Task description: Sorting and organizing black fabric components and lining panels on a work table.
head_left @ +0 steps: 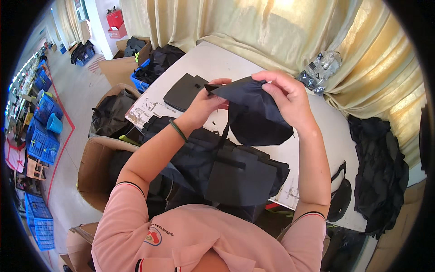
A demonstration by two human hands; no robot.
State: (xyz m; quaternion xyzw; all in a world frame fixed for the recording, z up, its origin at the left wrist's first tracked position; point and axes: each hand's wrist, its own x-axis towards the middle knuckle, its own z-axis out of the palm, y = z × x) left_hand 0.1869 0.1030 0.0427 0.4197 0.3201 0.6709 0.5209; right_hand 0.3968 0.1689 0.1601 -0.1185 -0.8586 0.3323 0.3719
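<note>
My left hand (pixel 205 103) and my right hand (pixel 285 96) together hold up a dark navy fabric piece (pixel 253 115) above the white table (pixel 213 61). The left hand pinches its upper left corner, the right hand grips its top edge. A thin strap hangs down from the piece. Below it lies a stack of dark fabric bag pieces (pixel 226 163) at the table's near edge. A green band sits on my left wrist.
Flat black panels (pixel 183 90) lie on the table behind my left hand. A heap of black fabric (pixel 378 172) sits at the right. Cardboard boxes (pixel 97 167) with dark fabric stand left of the table. Blue crates (pixel 41 140) line the floor. Cream curtains hang behind.
</note>
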